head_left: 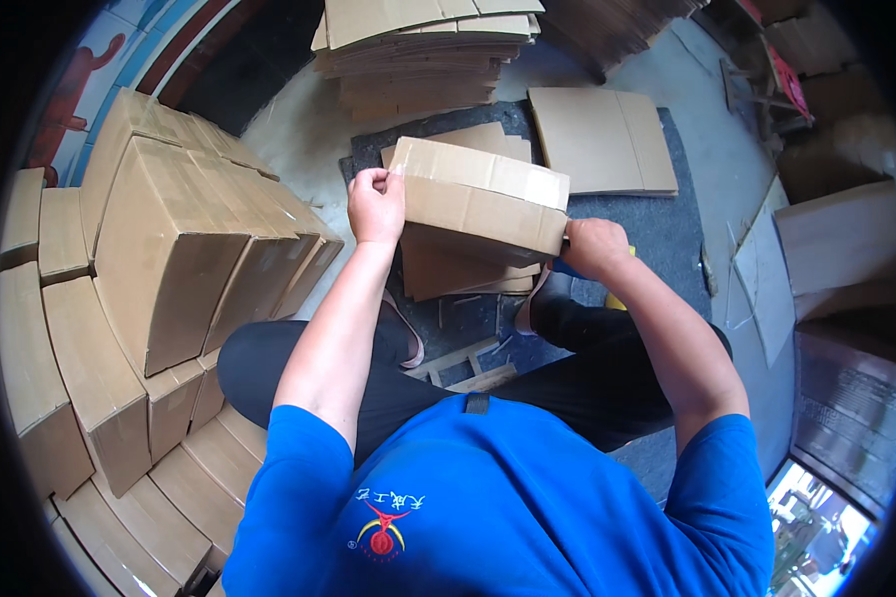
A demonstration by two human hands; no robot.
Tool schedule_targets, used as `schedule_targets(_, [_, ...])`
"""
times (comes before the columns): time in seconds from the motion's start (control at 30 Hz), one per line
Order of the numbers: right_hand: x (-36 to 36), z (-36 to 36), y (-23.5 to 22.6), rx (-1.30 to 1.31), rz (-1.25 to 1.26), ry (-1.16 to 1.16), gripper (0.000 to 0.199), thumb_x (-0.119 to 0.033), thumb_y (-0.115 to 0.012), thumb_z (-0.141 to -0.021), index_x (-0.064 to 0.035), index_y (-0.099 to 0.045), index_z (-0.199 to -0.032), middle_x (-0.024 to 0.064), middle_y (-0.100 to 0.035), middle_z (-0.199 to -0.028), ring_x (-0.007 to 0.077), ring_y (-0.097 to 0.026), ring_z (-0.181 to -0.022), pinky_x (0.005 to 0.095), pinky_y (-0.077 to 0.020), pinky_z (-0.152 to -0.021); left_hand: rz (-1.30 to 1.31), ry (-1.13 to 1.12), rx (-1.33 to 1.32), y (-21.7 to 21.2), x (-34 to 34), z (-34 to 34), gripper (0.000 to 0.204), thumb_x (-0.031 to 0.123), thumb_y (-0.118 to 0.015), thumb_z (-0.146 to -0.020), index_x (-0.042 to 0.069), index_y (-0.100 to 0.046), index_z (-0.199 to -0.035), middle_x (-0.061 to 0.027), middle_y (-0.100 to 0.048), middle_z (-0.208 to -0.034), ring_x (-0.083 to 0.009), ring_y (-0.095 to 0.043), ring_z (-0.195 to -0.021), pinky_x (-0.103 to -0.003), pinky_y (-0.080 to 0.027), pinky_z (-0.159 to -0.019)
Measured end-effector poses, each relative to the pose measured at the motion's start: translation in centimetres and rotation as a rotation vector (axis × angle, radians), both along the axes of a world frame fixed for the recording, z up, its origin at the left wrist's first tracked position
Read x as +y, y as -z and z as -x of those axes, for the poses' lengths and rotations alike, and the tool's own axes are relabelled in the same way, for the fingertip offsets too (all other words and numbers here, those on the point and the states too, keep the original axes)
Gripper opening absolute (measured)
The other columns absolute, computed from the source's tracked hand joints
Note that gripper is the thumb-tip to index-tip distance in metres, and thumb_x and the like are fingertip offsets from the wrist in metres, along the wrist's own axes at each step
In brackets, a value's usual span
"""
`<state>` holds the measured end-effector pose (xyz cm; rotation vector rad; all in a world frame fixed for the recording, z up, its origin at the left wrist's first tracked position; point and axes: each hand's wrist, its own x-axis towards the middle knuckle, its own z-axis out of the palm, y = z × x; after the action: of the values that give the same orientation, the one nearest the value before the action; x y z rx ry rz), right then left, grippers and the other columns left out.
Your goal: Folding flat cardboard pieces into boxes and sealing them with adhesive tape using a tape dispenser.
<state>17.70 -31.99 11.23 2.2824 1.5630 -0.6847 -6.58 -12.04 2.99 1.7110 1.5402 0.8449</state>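
A closed brown cardboard box (pixel 483 204) is in front of me, above a pile of flat cardboard. Shiny clear tape (pixel 546 185) shows near its right end. My left hand (pixel 376 204) is at the box's left end, fingers bent and closed against its corner. Past the right end, my right hand (pixel 597 247) is closed around a tool it mostly hides. A blue part (pixel 567 268) and a yellow round part (pixel 622 278) show beside that hand; together they look like a tape dispenser.
Flat cardboard sheets (pixel 607 139) lie on a dark mat (pixel 682 229), with a tall stack of flattened cartons (pixel 423 60) behind. Closed boxes (pixel 184 239) are piled along my left. More cardboard (pixel 846 239) leans at the right. A slatted wooden piece (pixel 468 366) lies between my feet.
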Motion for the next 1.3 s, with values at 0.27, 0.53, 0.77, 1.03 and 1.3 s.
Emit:
schedule_targets(0.27, [0.6,-4.8,-0.8,-0.246,0.022,0.159,0.025,-0.021,-0.060,-0.083,-0.0058,-0.074,-0.098,0.0173,-0.072,-0.100,0.0332,-0.070,-0.097,0.0419,-0.0552,-0.085,0.461,-0.205,-0.464,3.7,-6.2,0.7,0.028,0.022,-0.076,-0.083,0.006,-0.056,-0.095,-0.0033,-0.058,-0.088,-0.0146,-0.055,-0.081,-0.030,-0.047,-0.074])
schedule_targets(0.53, [-1.1,-4.1,-11.1,0.557,-0.637,0.271,0.034,-0.028,-0.071,-0.084,-0.0044,-0.072,-0.109,0.0092,-0.071,-0.087,0.0175,-0.067,-0.081,0.0324,-0.0541,-0.078,0.532,0.186,-0.687,-4.6,-10.5,-3.8,0.035,0.038,-0.055,-0.101,0.005,-0.061,-0.112,-0.0039,-0.059,-0.102,-0.0138,-0.054,-0.092,-0.029,-0.046,-0.085])
schedule_targets(0.77, [-1.5,-0.9,-9.5,0.795,-0.626,0.195,0.029,-0.022,-0.073,-0.086,-0.0049,-0.073,-0.109,0.0046,-0.070,-0.090,0.0123,-0.063,-0.086,0.0296,-0.0518,-0.083,1.043,0.370,-1.108,-10.6,-11.3,-3.6,0.063,0.058,-0.032,-0.103,0.004,-0.059,-0.120,-0.0063,-0.062,-0.109,-0.0160,-0.056,-0.103,-0.031,-0.045,-0.090])
schedule_targets(1.03, [-0.8,0.1,-7.2,0.910,-0.534,0.252,0.031,-0.024,-0.074,-0.085,-0.0049,-0.073,-0.110,0.0054,-0.070,-0.091,0.0117,-0.063,-0.086,0.0293,-0.0514,-0.083,1.228,0.278,-1.155,-9.2,-11.3,-1.0,0.039,0.040,-0.046,-0.103,0.006,-0.062,-0.114,-0.0035,-0.066,-0.102,-0.0132,-0.060,-0.089,-0.028,-0.047,-0.076])
schedule_targets(1.3, [1.3,0.1,-7.8,0.728,-0.471,0.191,0.031,-0.025,-0.075,-0.085,-0.0016,-0.072,-0.106,0.0060,-0.070,-0.086,0.0122,-0.064,-0.081,0.0281,-0.0532,-0.080,0.838,-0.216,-0.973,-5.1,-8.2,2.1,0.008,0.010,-0.066,-0.091,0.006,-0.061,-0.094,0.0022,-0.055,-0.073,-0.0059,-0.047,-0.058,-0.021,-0.040,-0.051])
